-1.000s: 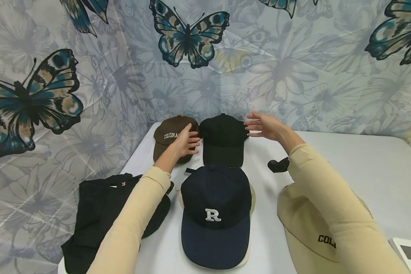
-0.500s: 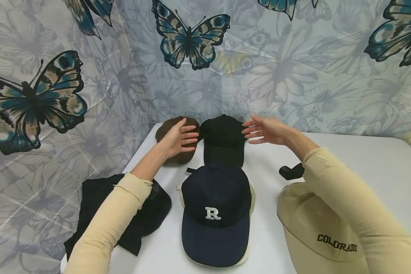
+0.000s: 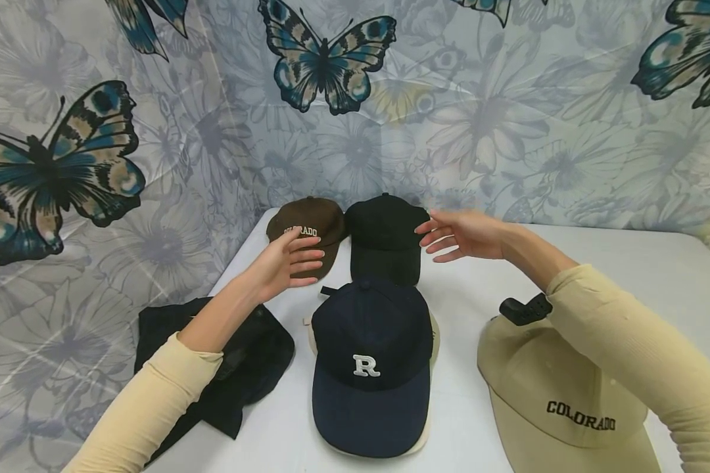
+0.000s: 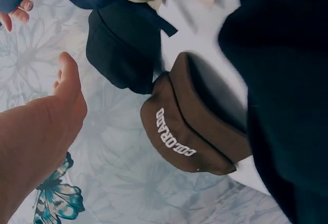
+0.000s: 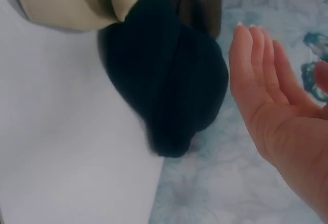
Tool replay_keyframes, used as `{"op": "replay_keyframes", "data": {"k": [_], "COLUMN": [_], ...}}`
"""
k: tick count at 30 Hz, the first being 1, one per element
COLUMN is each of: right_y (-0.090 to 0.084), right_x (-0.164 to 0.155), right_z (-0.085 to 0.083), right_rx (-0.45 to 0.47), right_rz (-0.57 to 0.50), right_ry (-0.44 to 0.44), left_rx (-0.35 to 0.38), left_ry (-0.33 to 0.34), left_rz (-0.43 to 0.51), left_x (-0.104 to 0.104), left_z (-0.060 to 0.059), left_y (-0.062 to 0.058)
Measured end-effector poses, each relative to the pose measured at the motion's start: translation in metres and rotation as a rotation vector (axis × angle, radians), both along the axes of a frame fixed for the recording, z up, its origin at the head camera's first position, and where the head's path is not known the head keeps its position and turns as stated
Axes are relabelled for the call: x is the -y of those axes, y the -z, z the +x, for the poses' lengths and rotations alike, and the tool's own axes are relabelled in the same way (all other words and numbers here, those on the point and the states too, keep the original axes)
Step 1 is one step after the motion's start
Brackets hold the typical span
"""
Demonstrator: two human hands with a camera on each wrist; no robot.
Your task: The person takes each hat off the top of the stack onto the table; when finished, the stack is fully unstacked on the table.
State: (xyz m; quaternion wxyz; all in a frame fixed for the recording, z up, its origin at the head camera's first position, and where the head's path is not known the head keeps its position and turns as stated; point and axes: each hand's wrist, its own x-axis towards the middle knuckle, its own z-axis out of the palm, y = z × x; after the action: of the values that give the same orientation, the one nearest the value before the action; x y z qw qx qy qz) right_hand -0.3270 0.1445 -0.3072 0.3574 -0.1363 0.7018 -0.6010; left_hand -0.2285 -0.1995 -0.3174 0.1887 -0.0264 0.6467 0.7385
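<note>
My left hand (image 3: 281, 263) is raised with fingers spread, holding nothing; in the head view it overlaps the brown COLORADO cap (image 3: 324, 220). Its palm faces my right hand (image 3: 464, 235), which is also raised and bare, fingers extended, at the right side of the black cap (image 3: 386, 230). Between and below both hands sits a navy cap (image 3: 371, 355) with a white R, stacked over a cream cap whose edge (image 3: 434, 341) peeks out. In the left wrist view the brown cap (image 4: 179, 116) lies well apart from the left hand (image 4: 46, 121).
A beige COLORADO cap (image 3: 568, 387) lies front right, partly under the right sleeve. A small black object (image 3: 525, 310) is behind it. Dark folded cloth (image 3: 171, 328) and a black cap (image 3: 257, 361) lie left. A butterfly-print cloth (image 3: 355, 151) hangs behind the white table (image 3: 621, 263).
My left hand has moved left and nearer, baring more of the brown cap. The right hand has lowered slightly, its forearm shifting right. The caps have stayed in place.
</note>
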Motion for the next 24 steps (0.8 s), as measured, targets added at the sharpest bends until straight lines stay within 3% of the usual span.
{"op": "replay_keyframes", "data": {"k": [8, 24], "right_y": [-0.001, 0.004], "right_x": [0.005, 0.006], "right_z": [0.018, 0.044], "right_rx": [-0.013, 0.006], "right_rz": [0.045, 0.038], "right_ry": [-0.070, -0.137], "left_rx": [0.040, 0.152], "left_ry": [-0.023, -0.087], "left_rz": [0.001, -0.004], "left_x": [0.006, 0.002], "left_z": [0.028, 0.068], "left_y": [0.011, 0.040]}}
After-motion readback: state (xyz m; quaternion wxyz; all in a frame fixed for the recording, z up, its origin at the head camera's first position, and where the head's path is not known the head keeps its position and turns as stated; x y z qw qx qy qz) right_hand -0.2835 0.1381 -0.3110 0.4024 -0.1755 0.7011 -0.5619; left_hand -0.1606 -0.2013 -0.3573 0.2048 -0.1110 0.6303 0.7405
